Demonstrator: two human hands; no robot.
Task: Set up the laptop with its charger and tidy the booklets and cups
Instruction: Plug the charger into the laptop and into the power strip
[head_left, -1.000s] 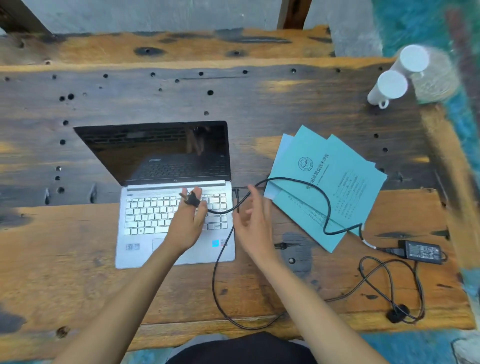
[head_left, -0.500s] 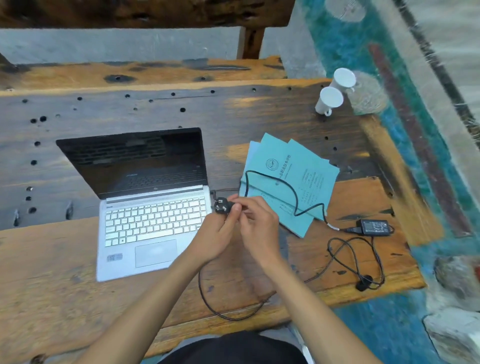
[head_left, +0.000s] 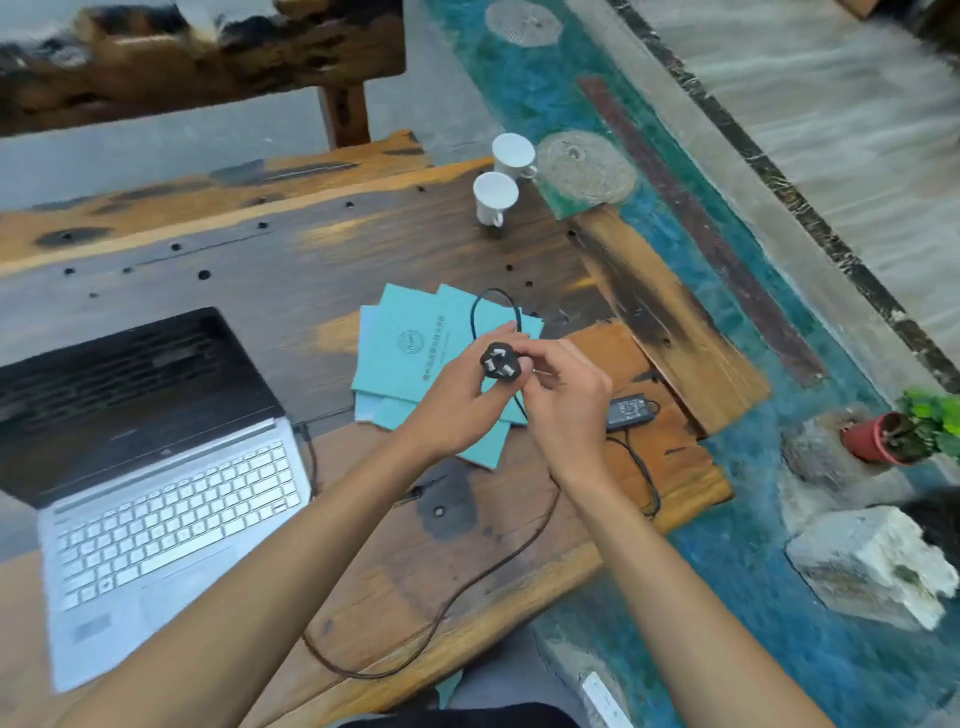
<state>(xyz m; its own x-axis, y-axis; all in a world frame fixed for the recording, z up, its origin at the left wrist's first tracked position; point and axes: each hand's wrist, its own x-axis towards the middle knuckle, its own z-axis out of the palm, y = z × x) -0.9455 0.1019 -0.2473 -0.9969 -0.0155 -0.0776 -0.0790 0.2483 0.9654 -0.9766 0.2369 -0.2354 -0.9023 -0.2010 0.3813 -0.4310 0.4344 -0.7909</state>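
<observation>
Charger plug (head_left: 500, 362) is sitting up between both my hands right now, prongs facing me, hovering over the teal booklets (head_left: 415, 358) at about dead center of the view. My left hand (head_left: 457, 410) is pinching the black plug body from the 7 o'clock side, and my right hand (head_left: 563, 392) is pinching it and the cord from the 4 o'clock side, so both sets of fingers are closed on the plug.

Handling-wise, I'm guessing it's light and hard plastic, easy to grip by the chunky body, and I'm keeping off the metal prongs. The cord (head_left: 441, 608) is the floppy part: it's looping down off the table's (head_left: 467, 613) near edge at 6 o'clock and dragging along, so it could snag or sweep the booklets. The power brick (head_left: 631, 410) is lying at 3 o'clock just past my right wrist, probably the only weighty bit.

Laptop (head_left: 156, 493) is sitting open at 8 o'clock, screen dark. Two white cups (head_left: 498, 197) are standing at 12 o'clock by the far edge, close together, looking fragile. Booklets are lying fanned out, not squared up yet.
</observation>
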